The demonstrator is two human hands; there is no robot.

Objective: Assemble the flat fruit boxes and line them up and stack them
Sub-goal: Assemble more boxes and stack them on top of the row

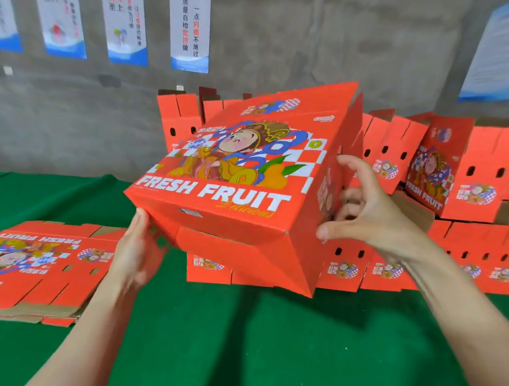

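box: centre frame, tilted, held above desk | left grip: clamped on its lower-left corner | right grip: fingers apart, against its side | risk: bottom flap looks unlocked, could swing open

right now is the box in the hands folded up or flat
Folded up. The box shows printed top, front and right side at once, tilted between the left hand and right hand.
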